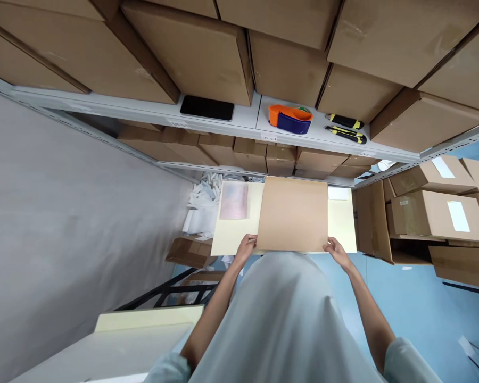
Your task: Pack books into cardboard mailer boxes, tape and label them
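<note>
A flat brown cardboard sheet (pixel 292 214) lies on a pale yellow table (pixel 231 236) below the shelving. My left hand (pixel 245 247) grips its near left corner with curled fingers. My right hand (pixel 335 248) holds the near right corner the same way. A pink packet in clear wrap (pixel 234 201) lies on the table to the left of the sheet. A white label (pixel 338 193) shows past the sheet's far right corner.
A grey shelf (pixel 247 118) above carries a black phone (pixel 207 108), an orange-and-blue tape dispenser (pixel 289 118) and two yellow-black utility knives (pixel 346 128) between brown cartons (pixel 195 50). Labelled boxes (pixel 437 215) stack at right. White paper scraps (pixel 201 205) litter the floor at left.
</note>
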Motion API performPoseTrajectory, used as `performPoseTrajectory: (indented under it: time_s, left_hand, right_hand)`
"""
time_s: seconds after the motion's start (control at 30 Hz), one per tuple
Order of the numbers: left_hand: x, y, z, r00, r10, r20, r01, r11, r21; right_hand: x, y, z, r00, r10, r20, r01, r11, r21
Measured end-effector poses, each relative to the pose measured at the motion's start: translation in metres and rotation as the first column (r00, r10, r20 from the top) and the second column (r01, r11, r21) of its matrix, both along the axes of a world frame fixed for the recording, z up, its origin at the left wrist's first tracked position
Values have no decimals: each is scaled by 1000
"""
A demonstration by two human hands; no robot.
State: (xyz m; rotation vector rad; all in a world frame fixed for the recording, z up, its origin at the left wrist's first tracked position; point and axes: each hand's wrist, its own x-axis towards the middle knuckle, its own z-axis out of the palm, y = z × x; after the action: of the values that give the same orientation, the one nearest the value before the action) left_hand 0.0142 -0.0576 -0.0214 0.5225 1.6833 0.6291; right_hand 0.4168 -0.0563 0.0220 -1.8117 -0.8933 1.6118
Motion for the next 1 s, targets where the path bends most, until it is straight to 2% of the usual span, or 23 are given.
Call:
performPoseTrajectory:
  time_s: [0.1,0.17,0.27,0.37,0.47,0.63,0.73,0.9,1.0]
  left_hand:
    - [-10,29,-2,1000,-9,-29,10,1000,25]
    - [-14,56,3,998,-9,-63,14,997,78]
    - [-11,96,21,995,-31,-98,46,986,158]
    - [-2,118,43,991,-65,-118,89,973,215]
    - [1,116,56,989,-67,-132,96,969,228]
    - [-8,93,67,987,26,-161,24,952,305]
    - [-9,81,73,986,63,-157,-4,935,355]
    - [0,65,78,985,96,-140,-41,935,353]
    - [6,59,74,993,40,-113,-1,945,326]
  right_hand:
    - [7,31,-6,995,-44,88,43,999,18]
    - [6,57,-4,992,-87,92,82,995,64]
    - [-2,92,4,998,-63,1,63,996,66]
    - [-11,108,14,999,-31,-24,32,999,38]
    - [-11,103,21,996,-84,-9,84,996,43]
    - [3,79,41,994,-107,-4,105,975,195]
    - [12,71,52,991,-128,29,117,965,234]
    - [21,67,53,979,-187,82,162,956,243]
    - [20,65,48,988,-95,121,68,975,210]
